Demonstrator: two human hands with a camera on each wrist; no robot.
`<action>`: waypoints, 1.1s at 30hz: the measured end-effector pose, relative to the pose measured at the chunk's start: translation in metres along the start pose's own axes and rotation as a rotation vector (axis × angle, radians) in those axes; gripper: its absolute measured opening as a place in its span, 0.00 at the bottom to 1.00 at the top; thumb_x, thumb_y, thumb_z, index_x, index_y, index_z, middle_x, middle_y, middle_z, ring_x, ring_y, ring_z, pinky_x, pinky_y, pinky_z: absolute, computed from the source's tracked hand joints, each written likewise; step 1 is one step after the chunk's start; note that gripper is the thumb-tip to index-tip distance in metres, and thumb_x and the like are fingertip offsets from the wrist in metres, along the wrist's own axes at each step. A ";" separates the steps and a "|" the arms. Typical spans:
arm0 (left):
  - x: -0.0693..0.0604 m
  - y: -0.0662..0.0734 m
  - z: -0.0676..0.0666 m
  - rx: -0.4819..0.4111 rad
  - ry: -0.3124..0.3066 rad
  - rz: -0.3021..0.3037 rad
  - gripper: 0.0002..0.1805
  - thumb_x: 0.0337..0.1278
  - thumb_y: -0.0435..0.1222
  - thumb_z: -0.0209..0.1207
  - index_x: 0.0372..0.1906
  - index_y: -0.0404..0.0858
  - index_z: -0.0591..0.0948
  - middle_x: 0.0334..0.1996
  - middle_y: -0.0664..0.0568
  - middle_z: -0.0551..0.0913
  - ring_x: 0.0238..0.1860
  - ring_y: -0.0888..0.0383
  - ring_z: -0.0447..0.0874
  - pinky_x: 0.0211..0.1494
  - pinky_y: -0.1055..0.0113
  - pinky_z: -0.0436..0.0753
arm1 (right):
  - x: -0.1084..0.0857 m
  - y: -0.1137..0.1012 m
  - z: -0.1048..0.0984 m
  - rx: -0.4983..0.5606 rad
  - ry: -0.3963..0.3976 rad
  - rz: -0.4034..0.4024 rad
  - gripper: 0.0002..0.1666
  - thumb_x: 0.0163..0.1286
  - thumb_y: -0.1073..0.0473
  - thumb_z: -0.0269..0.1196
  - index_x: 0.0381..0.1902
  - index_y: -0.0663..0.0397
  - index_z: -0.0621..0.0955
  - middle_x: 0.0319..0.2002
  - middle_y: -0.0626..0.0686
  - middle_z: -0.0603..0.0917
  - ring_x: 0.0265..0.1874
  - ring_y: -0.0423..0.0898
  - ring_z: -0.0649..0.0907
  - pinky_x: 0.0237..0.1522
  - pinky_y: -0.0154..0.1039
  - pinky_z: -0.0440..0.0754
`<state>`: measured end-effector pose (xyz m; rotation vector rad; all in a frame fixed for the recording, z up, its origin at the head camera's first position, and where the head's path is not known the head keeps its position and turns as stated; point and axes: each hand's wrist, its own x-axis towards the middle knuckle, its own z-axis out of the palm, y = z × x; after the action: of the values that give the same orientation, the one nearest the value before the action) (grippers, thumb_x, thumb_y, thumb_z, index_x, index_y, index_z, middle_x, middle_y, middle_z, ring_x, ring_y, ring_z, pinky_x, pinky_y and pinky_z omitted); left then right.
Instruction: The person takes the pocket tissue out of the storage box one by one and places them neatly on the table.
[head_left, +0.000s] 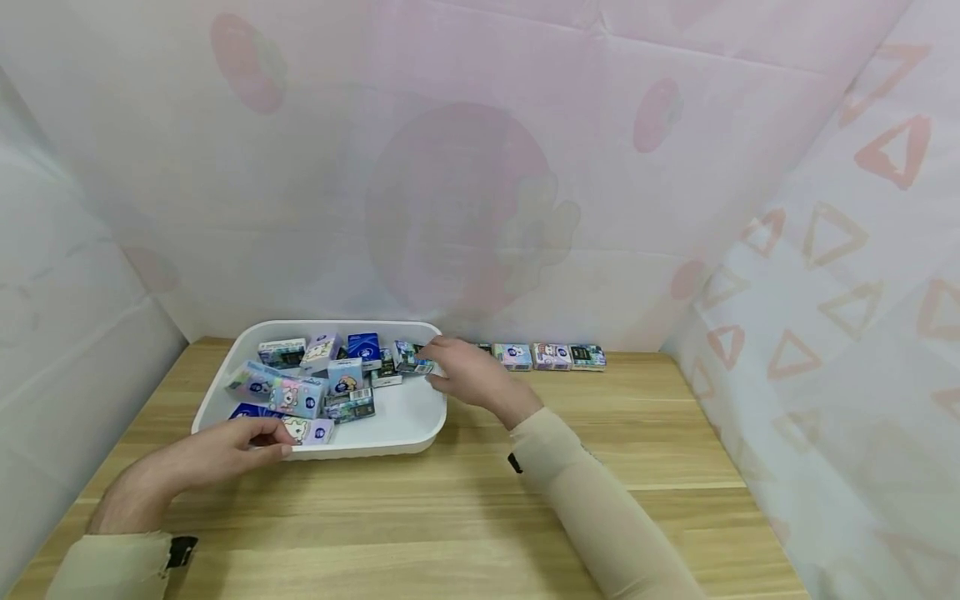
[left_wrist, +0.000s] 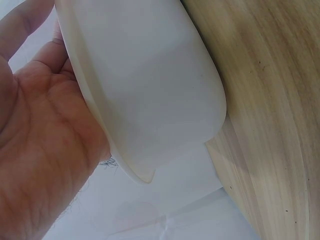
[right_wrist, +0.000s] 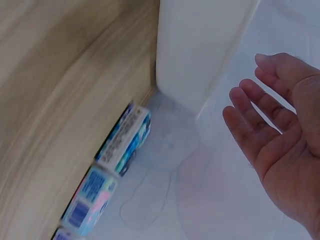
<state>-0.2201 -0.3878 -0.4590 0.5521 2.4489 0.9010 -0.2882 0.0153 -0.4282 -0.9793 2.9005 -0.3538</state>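
Note:
In the head view a white plastic tray (head_left: 408,417) holds several small pocket tissue packs (head_left: 296,396), heaped mostly toward its left and middle. At the tray's front left, my left hand (head_left: 217,454) holds the rim, its fingers inside and thumb at the edge. The left wrist view shows that hand (left_wrist: 50,125) against the tray's outer wall (left_wrist: 155,75), fingertips hidden. Above the tray's right rim is my right hand (head_left: 472,375), nearest a dark patterned tissue pack (head_left: 406,357). In the right wrist view the hand (right_wrist: 285,125) has loosely bent fingers and nothing visible in them.
Right of the tray, a row of tissue packs (head_left: 551,357) lies along the back of the wooden table (head_left: 465,517), partly hidden by my right hand. A pale printed cloth (head_left: 480,208) rises behind and at both sides. The right wrist view shows the row's near pack (right_wrist: 125,140).

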 end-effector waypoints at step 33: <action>0.003 -0.002 0.000 0.018 -0.007 0.026 0.07 0.91 0.37 0.63 0.54 0.37 0.88 0.45 0.53 0.86 0.43 0.68 0.76 0.46 0.71 0.79 | 0.056 -0.083 0.064 -0.147 -0.038 -0.106 0.29 0.88 0.55 0.72 0.82 0.40 0.84 0.83 0.43 0.84 0.83 0.41 0.82 0.86 0.33 0.75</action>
<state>-0.2222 -0.3874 -0.4612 0.5933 2.4515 0.8865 -0.2759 -0.0951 -0.4702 -1.1511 2.8809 -0.1270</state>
